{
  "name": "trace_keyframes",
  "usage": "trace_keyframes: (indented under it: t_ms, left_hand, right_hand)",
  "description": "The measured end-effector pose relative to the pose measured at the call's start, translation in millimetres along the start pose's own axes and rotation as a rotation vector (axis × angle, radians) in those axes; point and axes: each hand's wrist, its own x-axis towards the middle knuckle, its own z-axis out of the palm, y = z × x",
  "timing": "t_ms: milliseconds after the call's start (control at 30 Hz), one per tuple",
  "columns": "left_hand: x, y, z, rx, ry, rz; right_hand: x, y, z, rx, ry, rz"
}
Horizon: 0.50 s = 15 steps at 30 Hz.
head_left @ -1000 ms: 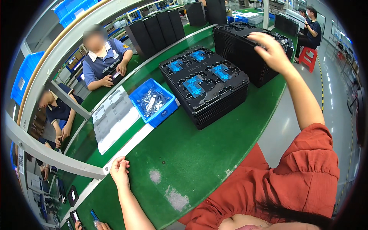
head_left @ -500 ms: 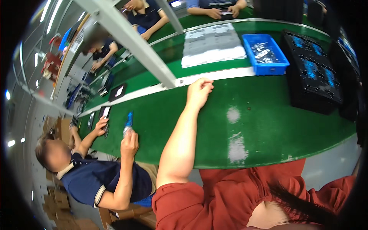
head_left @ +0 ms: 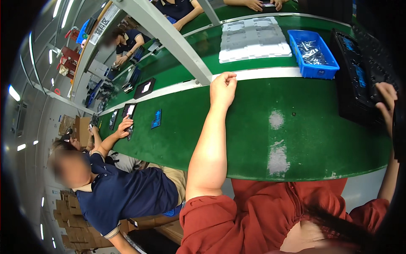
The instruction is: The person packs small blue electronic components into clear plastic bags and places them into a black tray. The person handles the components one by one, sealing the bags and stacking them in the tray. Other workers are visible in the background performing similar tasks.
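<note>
My left hand [head_left: 223, 91] rests on the green table beside the white rail, its fingers loosely curled in and nothing visible in them. At the far right, my right hand [head_left: 385, 99] grips the near edge of a black tray [head_left: 374, 53], which stands tilted above a stack of black trays [head_left: 353, 103]. Blue pieces [head_left: 360, 78] show in the top of that stack, partly covered by the tilted tray. Part of my right hand and the tray's outer side fade into the dark rim of the picture.
A blue bin [head_left: 319, 71] of small silvery parts stands left of the stack, near a pale moulded tray [head_left: 253, 44]. A slanted metal post [head_left: 169, 38] rises from the rail [head_left: 266, 74]. A co-worker [head_left: 127, 190] sits at left, near a blue-and-black piece [head_left: 156, 119] on the table [head_left: 249, 135].
My right hand has come into view at the right and a black tray is now tilted up over the stack. The co-worker has let go of the blue piece. The view has shifted.
</note>
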Motion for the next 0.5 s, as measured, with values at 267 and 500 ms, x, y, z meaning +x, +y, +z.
trace_keyframes:
  t_ms: [267,500]
  left_hand:
    - [16.8,-46.0,-82.0,0.281,0.438,-0.126]
    - [-5.8,-116.0,-178.4,1.012,0.422,-0.426]
  right_hand:
    - [-1.1,-21.6,21.3,0.084,0.057,-0.059]
    - [18.2,-50.9,10.3,0.122,0.078,-0.067]
